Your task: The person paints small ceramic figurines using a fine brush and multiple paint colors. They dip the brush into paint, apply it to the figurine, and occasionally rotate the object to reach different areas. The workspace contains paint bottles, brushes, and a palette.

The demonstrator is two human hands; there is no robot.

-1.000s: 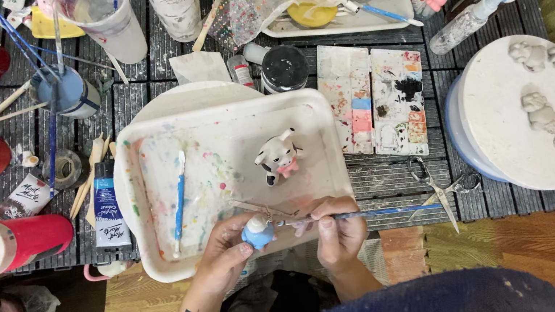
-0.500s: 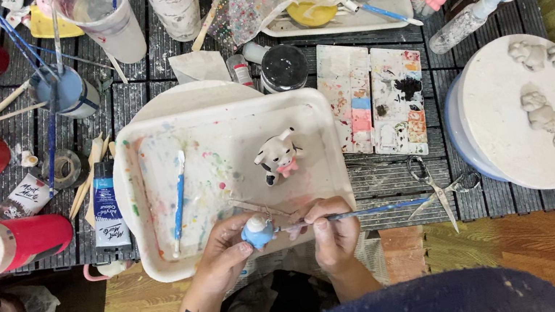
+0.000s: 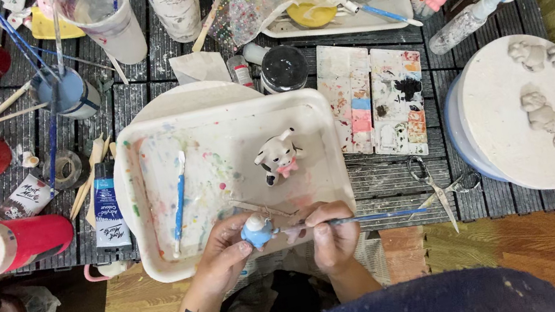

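Little has shifted since the earlier frames: both hands have edged slightly right along the near rim of the white tray (image 3: 142,136), and the figurine sits a touch higher between the fingers. Curled closed, the left hand (image 3: 224,248) grips a small rounded figurine (image 3: 257,231), glossy blue below with a pale cap on top, held just over the tray's near edge. Beside it the right hand (image 3: 333,232) is closed in a pencil grip on a thin paintbrush (image 3: 367,218), whose blue handle runs out to the right past the tray's corner while its tip meets the figurine. Inside the tray, which is smooth plastic smeared with pastel paint stains, stands a small white cow figure (image 3: 277,156) with black patches and a pink bow, right of centre, and a blue-handled tool (image 3: 179,201) lies lengthwise toward the left side. Right of the tray rest a paint-blotched palette (image 3: 373,99) and a pair of scissors (image 3: 435,187) on the dark slatted table (image 3: 385,191). Further right, a round white lid (image 3: 499,115) carries unpainted clay figures. Left of the tray lie a blue paint tube (image 3: 109,216) and red bottles (image 3: 9,246).
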